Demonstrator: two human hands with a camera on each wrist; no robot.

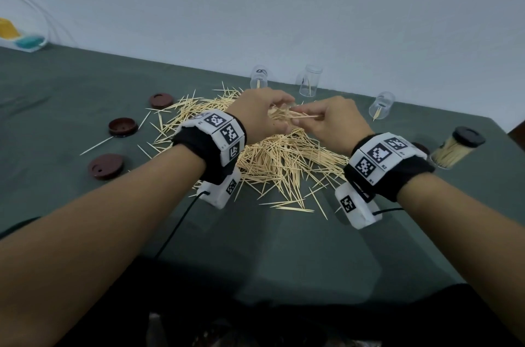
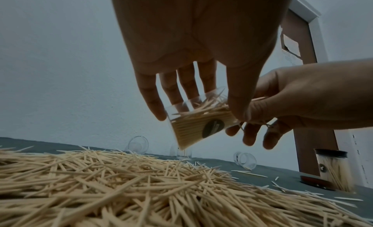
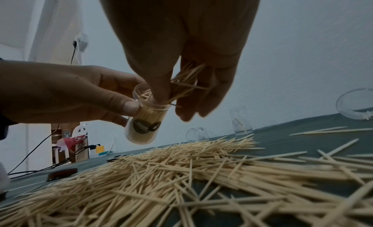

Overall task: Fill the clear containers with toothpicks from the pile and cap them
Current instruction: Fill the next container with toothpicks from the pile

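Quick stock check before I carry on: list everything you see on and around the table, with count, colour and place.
held container: one, clear, part-filled, tilted above the pile
toothpick pile: one, pale wood, table centre
toothpick bundle: one, pale, at the held container's mouth
empty containers: three, clear, far edge, a stray pick or so in each
capped container: one, full, dark cap, far right
loose caps: three, dark brown, left of pile; a fourth by the capped container, partly hidden
table cloth: one, dark green
left hand: grips the held container
right hand: pinches the bundle
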